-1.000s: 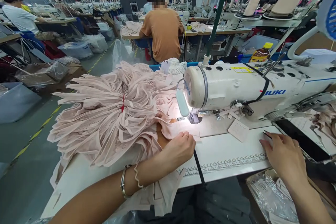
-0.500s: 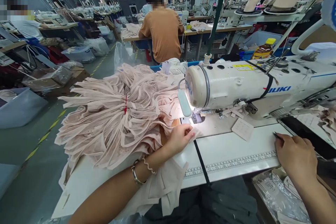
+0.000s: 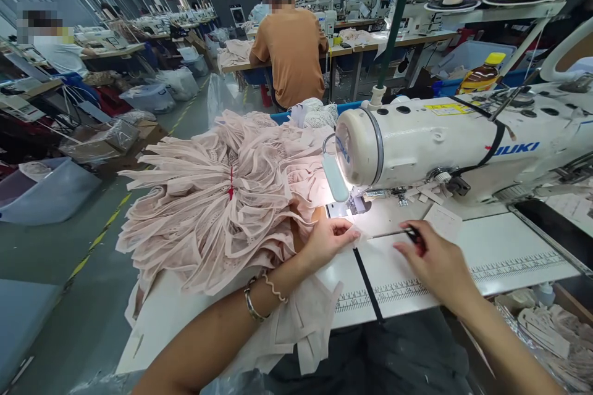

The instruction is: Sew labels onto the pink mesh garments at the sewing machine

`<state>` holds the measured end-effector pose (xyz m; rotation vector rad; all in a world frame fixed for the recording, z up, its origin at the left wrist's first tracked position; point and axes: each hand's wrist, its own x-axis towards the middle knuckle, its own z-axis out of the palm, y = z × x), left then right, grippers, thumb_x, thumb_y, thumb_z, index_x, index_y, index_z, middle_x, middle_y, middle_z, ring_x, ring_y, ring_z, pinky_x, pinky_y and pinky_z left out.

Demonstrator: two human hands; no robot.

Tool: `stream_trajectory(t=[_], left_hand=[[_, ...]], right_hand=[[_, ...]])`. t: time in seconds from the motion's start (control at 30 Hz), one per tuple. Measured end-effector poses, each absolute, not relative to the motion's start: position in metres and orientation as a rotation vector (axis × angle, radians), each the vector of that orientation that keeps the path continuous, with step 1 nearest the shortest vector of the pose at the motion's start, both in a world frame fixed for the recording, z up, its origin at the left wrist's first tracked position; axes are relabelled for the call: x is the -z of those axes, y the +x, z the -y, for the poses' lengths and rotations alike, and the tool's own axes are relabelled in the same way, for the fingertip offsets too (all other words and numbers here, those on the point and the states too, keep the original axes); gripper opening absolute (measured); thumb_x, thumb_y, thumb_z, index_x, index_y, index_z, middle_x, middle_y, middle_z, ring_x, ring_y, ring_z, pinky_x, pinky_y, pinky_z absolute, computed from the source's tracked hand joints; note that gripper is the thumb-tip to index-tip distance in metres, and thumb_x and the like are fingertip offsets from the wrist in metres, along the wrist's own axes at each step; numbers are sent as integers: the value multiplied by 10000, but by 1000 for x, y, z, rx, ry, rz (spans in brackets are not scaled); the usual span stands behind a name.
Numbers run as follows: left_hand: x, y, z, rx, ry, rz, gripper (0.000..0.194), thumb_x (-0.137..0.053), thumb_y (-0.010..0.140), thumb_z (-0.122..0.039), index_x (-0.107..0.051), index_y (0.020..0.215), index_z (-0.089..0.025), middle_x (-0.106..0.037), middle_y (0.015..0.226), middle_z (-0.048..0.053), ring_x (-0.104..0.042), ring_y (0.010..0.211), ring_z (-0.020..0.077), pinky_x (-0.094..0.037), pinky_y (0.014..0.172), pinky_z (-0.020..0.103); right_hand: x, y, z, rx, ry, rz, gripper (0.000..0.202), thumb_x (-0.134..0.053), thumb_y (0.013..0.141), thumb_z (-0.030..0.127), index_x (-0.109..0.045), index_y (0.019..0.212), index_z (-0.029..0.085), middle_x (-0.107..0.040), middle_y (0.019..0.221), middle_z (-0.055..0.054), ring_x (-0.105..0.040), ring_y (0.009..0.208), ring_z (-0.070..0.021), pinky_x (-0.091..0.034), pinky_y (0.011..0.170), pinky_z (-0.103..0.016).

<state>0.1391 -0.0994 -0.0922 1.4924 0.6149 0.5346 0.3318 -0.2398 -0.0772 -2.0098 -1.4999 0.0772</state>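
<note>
Centre of frame: the left hand is pinching pale fabric beside the sewing machine; the right hand is gripping a dark tool. Left of centre, a red-tied bundle is lying; completed stitching is not showing clearly.

The pale pink fabric bundle lay at the centre left of the frame, in many soft folds which spread like a fan around a narrow red tie. Pale cloth strips hung loosely in the lower middle. Near the centre, a thin, sheer fabric end was pinched and lightly bunched. Right of it, apart from it, a small dark tool was held, partly hidden; its exact kind was not clear.
</note>
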Motion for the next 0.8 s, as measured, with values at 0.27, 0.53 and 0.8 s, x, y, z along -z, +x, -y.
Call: stream_trajectory(t=[0.27, 0.53, 0.8], left_hand=[[87, 139, 100, -553, 1593, -575, 428, -660, 805, -550, -671, 718, -131, -626, 708, 26, -531, 668, 141, -419, 655, 255], [94, 139, 97, -573, 1620, -531, 419, -658, 820, -533, -690, 743, -123, -651, 733, 46, -557, 705, 159, -435, 679, 259], [98, 139, 97, -594, 1649, -527, 395, -667, 838, -516, -697, 763, -129, -681, 769, 58, -597, 743, 180, -471, 710, 268]], right_hand=[[78, 304, 205, -293, -1844, 1605, 425, -316, 999, 489, -674, 1015, 261, -755, 981, -45, -705, 822, -212, -508, 672, -313], [91, 301, 198, -827, -1714, 1364, 395, -444, 935, 625, -537, 916, 241, -651, 770, 4, -584, 679, -177, -439, 631, -298], [98, 301, 199, -957, -1607, 1359, 370, -526, 909, 611, -508, 908, 242, -560, 779, 24, -502, 685, -147, -389, 625, -275]])
